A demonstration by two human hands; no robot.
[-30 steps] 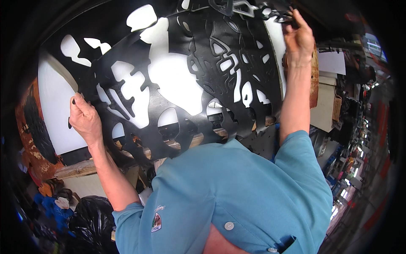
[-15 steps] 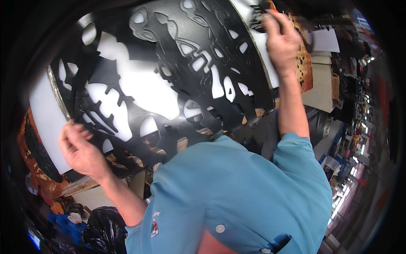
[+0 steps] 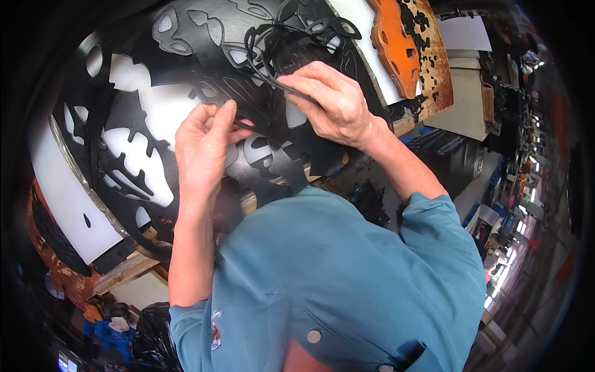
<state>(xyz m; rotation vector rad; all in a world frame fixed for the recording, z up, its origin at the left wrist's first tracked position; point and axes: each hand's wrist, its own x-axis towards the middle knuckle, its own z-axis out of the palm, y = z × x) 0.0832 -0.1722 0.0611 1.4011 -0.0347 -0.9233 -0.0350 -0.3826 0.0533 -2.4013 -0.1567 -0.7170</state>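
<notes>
Both hands are over a large black sheet (image 3: 80, 167) full of cut-out shapes, which lies on a white board (image 3: 68, 198). My right hand (image 3: 334, 102) is closed on a bunch of thin black cut pieces (image 3: 263, 59), whose looped outlines stand up from its fingertips. My left hand (image 3: 204, 142) pinches a black cut piece (image 3: 245, 124) between thumb and fingers, just left of the right hand. Whether that piece joins the bunch I cannot tell, as dark shapes overlap there.
At the right edge of the white board lies an orange die-like shape (image 3: 396, 49) with holes in it. Beyond it is a rusty plate (image 3: 437, 68) with black scraps. A wooden edge (image 3: 127, 273) runs at the near left, above a black plastic bag (image 3: 155, 335).
My left hand has come from the sheet's left edge to the middle. My right hand has moved inward from beside the orange shape and now holds black pieces. The view has shifted slightly.
</notes>
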